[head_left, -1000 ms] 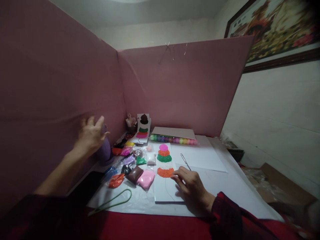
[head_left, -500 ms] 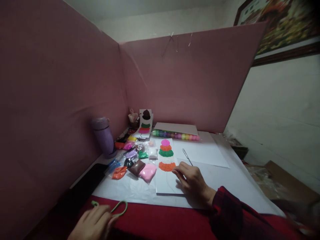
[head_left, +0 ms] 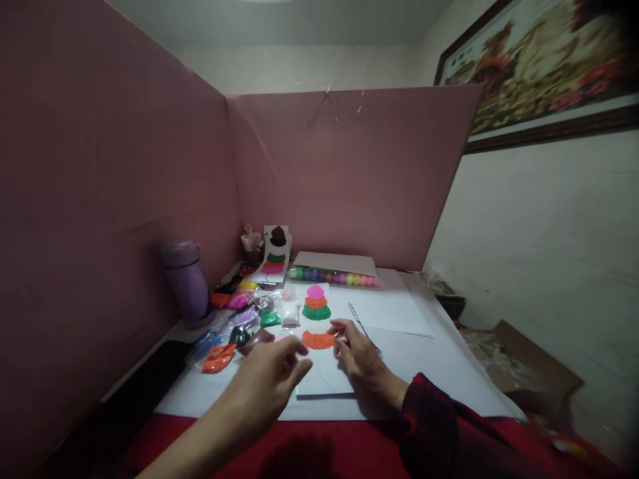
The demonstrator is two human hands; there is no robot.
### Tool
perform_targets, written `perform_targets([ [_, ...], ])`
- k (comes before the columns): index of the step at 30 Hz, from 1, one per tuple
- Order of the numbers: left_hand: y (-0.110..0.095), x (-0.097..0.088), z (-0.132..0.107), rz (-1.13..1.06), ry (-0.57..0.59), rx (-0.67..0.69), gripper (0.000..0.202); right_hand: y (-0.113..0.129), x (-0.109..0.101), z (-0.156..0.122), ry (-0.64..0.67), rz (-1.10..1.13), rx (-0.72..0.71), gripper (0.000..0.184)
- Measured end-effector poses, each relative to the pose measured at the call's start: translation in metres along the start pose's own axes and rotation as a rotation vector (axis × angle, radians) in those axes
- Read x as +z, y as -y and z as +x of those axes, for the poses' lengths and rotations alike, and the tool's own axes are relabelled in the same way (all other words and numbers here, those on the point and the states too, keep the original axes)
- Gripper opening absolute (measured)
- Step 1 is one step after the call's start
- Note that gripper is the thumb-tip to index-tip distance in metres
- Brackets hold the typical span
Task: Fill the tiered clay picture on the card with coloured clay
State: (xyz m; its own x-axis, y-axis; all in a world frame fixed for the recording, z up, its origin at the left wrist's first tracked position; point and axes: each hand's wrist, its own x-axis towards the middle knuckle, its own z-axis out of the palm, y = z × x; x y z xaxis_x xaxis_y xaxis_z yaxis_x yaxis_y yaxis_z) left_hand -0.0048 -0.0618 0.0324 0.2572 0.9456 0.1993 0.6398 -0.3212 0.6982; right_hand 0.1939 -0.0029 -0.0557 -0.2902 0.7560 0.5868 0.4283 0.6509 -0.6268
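Note:
A white card (head_left: 324, 382) lies before me on white paper, bearing stacked pink, orange, green, white and orange clay scoops (head_left: 316, 316). My right hand (head_left: 360, 356) rests on the card beside the lowest orange scoop, fingers curled, pinching near its edge. A thin metal tool (head_left: 358, 320) lies just beyond that hand. My left hand (head_left: 272, 376) hovers over the card's left edge, fingers loosely bent, covering the pink clay bag. Nothing shows in it.
Several small clay bags (head_left: 234, 329) in many colours lie left of the card. A purple cup (head_left: 184, 279) stands by the pink partition (head_left: 114, 199). A sample card (head_left: 275, 256) leans at the back, next to a tray of coloured balls (head_left: 334, 276). A cardboard box (head_left: 524, 366) sits lower right.
My left hand left the purple cup, dropped to the near table edge by the green loop, then came up over the card's left side. The right hand stayed on the card.

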Motion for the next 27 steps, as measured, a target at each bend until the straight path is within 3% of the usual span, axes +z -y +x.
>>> perform_targets([
  [3, -0.003, 0.039, 0.045, -0.357, 0.004, -0.019, 0.019, -0.002, 0.001, 0.0, 0.039, -0.008, -0.039, 0.05],
  [6, 0.009, 0.066, 0.076, -0.728, 0.071, -0.103, 0.029, -0.006, 0.0, 0.005, -0.017, -0.156, -0.126, 0.063],
  [9, 0.021, 0.073, 0.094, -0.827, 0.127, -0.116, 0.039, -0.01, -0.005, 0.012, -0.02, -0.163, -0.135, 0.074],
  [12, 0.032, 0.07, 0.105, -0.905, 0.148, -0.119, 0.038, -0.01, -0.013, 0.019, -0.016, -0.161, -0.094, 0.078],
  [14, 0.038, 0.066, 0.108, -0.954, 0.152, -0.119, 0.035, -0.007, -0.018, 0.022, -0.065, -0.195, -0.052, 0.066],
  [18, 0.044, 0.066, 0.104, -1.019, 0.163, -0.124, 0.031, 0.004, -0.018, 0.022, -0.118, -0.2, 0.057, 0.011],
  [21, 0.044, 0.069, 0.095, -1.027, 0.178, -0.145, 0.028, 0.009, -0.012, 0.017, -0.168, -0.169, 0.064, 0.01],
  [25, 0.046, 0.076, 0.091, -0.989, 0.198, -0.154, 0.03, 0.005, -0.007, 0.009, -0.085, -0.172, 0.022, 0.011],
  [27, 0.051, 0.076, 0.094, -0.976, 0.142, -0.168, 0.032, -0.001, -0.007, 0.008, -0.059, -0.157, 0.04, 0.009],
])
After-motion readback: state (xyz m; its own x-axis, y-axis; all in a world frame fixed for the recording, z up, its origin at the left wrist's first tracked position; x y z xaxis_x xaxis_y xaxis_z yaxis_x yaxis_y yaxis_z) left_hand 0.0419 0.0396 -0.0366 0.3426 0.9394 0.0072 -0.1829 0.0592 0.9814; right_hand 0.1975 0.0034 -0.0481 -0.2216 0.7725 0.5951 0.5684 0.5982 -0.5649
